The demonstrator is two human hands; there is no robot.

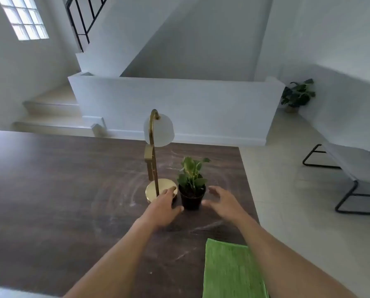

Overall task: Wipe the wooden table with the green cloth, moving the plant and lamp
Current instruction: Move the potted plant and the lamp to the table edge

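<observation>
A small green plant in a black pot (191,195) stands on the dark wooden table (50,201), right of a brass lamp (156,160) with a white shade and round base. My left hand (164,207) is spread just left of the pot, fingers over the lamp base's front edge. My right hand (222,202) is spread just right of the pot, a small gap between them. Neither hand holds anything. The green cloth (231,272) lies flat on the table near me, partly under my right forearm.
Pale dusty smears mark the table around the lamp and plant. The table's right edge runs close to the plant. A grey bench (356,166) on black legs stands on the tiled floor at right. Stairs and a low white wall lie beyond, with a potted plant (298,95).
</observation>
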